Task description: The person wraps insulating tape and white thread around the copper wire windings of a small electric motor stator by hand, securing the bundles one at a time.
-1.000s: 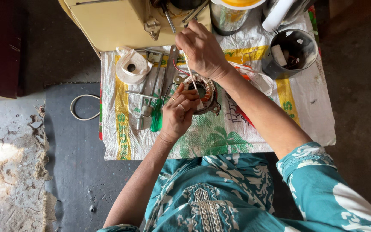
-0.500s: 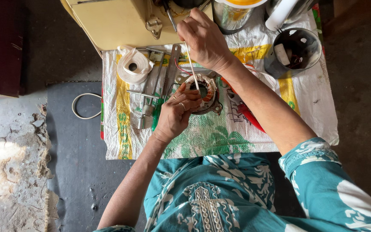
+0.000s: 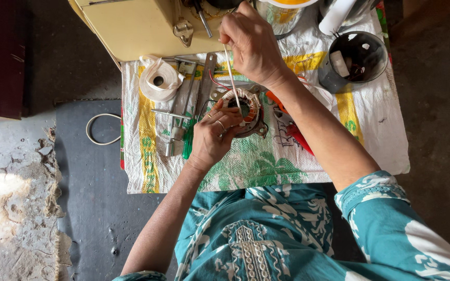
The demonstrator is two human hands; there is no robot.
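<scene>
The left hand (image 3: pixel 212 136) grips the near side of a round motor winding (image 3: pixel 245 111), fingers (image 3: pixel 224 124) curled tight against its edge; a ring shows on one finger. The winding sits on a printed woven sack (image 3: pixel 246 161) that covers the surface, near the middle of the sack and just in front of a yellow box (image 3: pixel 141 26).

The right hand (image 3: pixel 253 44) is raised above the winding, its fingers pinched shut on a thin white strip (image 3: pixel 232 78). The strip runs taut from the fingers down into the hole in the middle of the winding. Red and black wires come off the winding's far side.

To the left of the winding lie a few metal tools (image 3: pixel 180 112), side by side, and one green handle (image 3: pixel 187 145) just beside the left hand. A roll of white tape (image 3: pixel 157 79) rests at the sack's far left corner, partly unwound.

At the far right stands a dark round tin (image 3: pixel 352 60), open at the top. Inside it are a short white piece leaning on the wall and some small dark and reddish bits, too small to tell apart. A white tube (image 3: pixel 337 15) sticks up just behind the tin. A second round container (image 3: pixel 287 8) with a white rim and yellow contents is cut off by the top edge.

A red-handled tool (image 3: pixel 298 135) lies partly hidden under the right forearm. On the dark floor to the left of the sack lies a loop of white cord (image 3: pixel 97 135).
</scene>
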